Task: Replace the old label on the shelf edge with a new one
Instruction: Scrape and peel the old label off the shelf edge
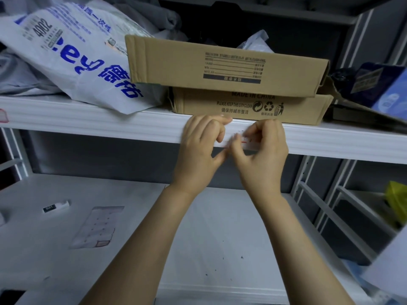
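Note:
A white label with red print (246, 138) sits on the front edge of the white shelf (99, 126), mostly covered by my fingers. My left hand (200, 148) is against the shelf edge just left of the label, fingers curled with the tips on the edge. My right hand (262, 150) has its fingers curled over the label, thumb and fingertips at its left end. Whether the label is stuck flat or partly lifted is hidden. A sheet of labels (97, 226) lies on the lower shelf at the left.
Two flat cardboard boxes (231, 69) are stacked on the shelf right behind the hands. A white plastic bag with blue print (72, 56) lies to their left. A small black-and-white object (56, 207) rests on the lower shelf (220, 238). Another red-edged label (4, 115) is at the far left edge.

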